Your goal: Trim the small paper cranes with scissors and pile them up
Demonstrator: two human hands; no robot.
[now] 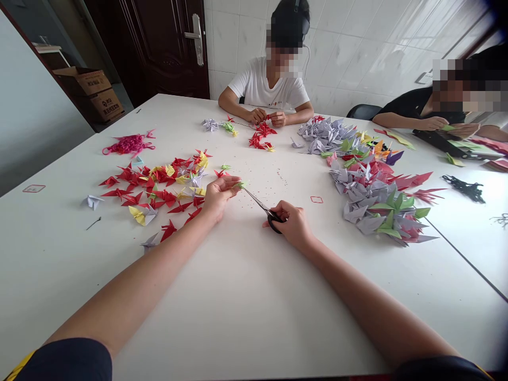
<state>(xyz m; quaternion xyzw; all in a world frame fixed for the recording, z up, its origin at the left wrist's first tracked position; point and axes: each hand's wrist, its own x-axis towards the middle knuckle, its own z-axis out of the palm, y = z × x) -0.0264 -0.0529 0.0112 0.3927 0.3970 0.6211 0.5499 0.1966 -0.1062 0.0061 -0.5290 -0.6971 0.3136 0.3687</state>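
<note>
Right hand (291, 225) hides most of the scissors (260, 202); the green bit (239, 184) at their tips and the red specks (281, 177) at 12 o'clock are too tiny to tell.

- Short dark navy sleeve (65, 362) on the left arm, at the near left, edged with a yellow trim (18, 368)
- Matching dark navy sleeve (440, 369) on the right arm, at the near right, with the same yellow edge
- Bare forearms (130, 283) leading to a bare left hand (220, 197) and bare right hand (292, 225)

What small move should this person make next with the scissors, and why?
Probably a slow, small snip: ease the tips of the scissors onto the small green folded paper piece. The left hand pinches it steady, and the right hand already aims the blades at it.
</note>
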